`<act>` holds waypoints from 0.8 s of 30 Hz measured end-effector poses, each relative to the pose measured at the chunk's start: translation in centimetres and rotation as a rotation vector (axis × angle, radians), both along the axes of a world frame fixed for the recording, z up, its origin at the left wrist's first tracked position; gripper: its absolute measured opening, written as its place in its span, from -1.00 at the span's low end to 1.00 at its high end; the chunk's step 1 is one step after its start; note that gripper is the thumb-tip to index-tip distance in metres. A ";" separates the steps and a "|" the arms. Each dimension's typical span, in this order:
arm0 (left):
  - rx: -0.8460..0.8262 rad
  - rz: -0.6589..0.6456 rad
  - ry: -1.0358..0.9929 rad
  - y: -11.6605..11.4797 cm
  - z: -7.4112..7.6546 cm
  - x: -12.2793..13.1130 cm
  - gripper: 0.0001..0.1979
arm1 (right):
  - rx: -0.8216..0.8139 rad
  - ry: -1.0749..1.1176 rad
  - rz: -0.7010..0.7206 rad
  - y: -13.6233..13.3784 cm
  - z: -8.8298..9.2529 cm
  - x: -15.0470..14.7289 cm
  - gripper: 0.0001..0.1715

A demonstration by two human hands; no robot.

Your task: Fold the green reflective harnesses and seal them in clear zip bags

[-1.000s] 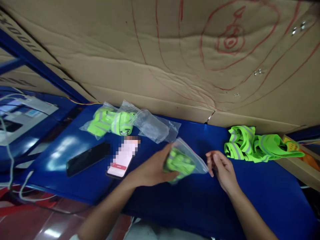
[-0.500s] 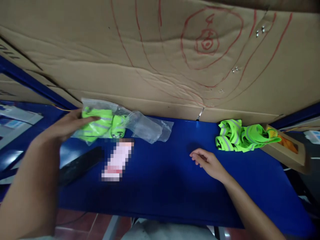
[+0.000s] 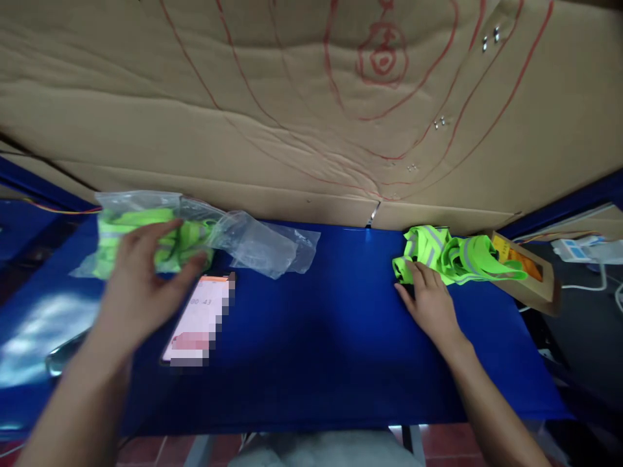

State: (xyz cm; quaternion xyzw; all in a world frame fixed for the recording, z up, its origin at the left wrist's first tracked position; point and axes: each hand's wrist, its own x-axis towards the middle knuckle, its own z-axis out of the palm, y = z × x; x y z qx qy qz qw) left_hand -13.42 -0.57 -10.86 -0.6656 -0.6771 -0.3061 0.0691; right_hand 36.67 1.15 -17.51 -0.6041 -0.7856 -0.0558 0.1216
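My left hand is open, with thumb and fingers apart, in front of clear plastic bags holding lime-green reflective straps. Whether its fingertips touch the bags I cannot tell. At the right, my right hand is at the near left edge of a loose bundle of lime-green reflective straps with silver stripes. Its fingers lie on the straps, and the thumb is spread to the left. Flattened clear plastic bags lie to the right of the filled ones.
A phone with a lit screen lies on the blue table. Behind stands a cardboard panel with red drawn rings. An open cardboard box stands by the right edge. A dark object lies partly behind my left forearm.
My left hand has come away from the filled bag, and its fingers have spread. My right hand has moved forward and right onto the loose straps. The view has shifted.
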 end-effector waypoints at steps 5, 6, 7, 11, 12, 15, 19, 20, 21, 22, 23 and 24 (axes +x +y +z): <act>-0.190 -0.382 -0.113 -2.8 -2.8 12.8 -0.46 | -0.189 0.263 0.185 -2.8 1.3 -3.3 -0.38; -0.284 -0.471 -0.139 -3.2 -3.6 15.0 -0.38 | -0.278 0.341 0.276 -3.3 2.0 -3.5 -0.39; -0.352 -0.544 -0.162 -3.5 -4.4 17.0 -0.27 | -0.378 0.410 0.368 -3.7 2.8 -3.7 -0.40; -0.385 -0.681 -0.075 -3.2 -6.4 22.1 0.00 | -0.521 0.501 0.536 -4.6 4.4 -3.7 -0.41; -0.383 -0.676 -0.053 -2.9 -6.6 22.7 -0.08 | -0.461 0.453 0.516 -4.5 4.2 -3.6 -0.41; -0.394 -0.647 -0.030 -2.4 -6.5 22.9 -0.40 | -0.230 0.189 0.402 -3.5 2.8 -2.6 -0.42; -0.423 -0.666 -0.024 -3.5 -5.6 21.0 -0.49 | -0.083 -0.050 0.213 -1.1 0.8 -0.3 -0.40; -0.434 -0.689 -0.013 -4.0 -5.3 20.2 -0.50 | -0.083 -0.074 0.192 -0.3 0.5 0.4 -0.38; -0.440 -0.713 0.003 -4.5 -5.1 19.4 -0.51 | -0.098 -0.087 0.193 0.4 0.3 1.1 -0.37; -0.441 -0.729 0.026 -5.0 -4.8 18.6 -0.52 | -0.127 -0.087 0.215 1.1 0.3 1.8 -0.35; -0.437 -0.732 0.054 -5.6 -4.6 17.7 -0.53 | -0.164 -0.075 0.250 1.8 0.3 2.5 -0.33; -0.424 -0.719 0.082 -6.1 -4.4 16.9 -0.55 | -0.197 -0.051 0.287 2.4 0.5 3.1 -0.32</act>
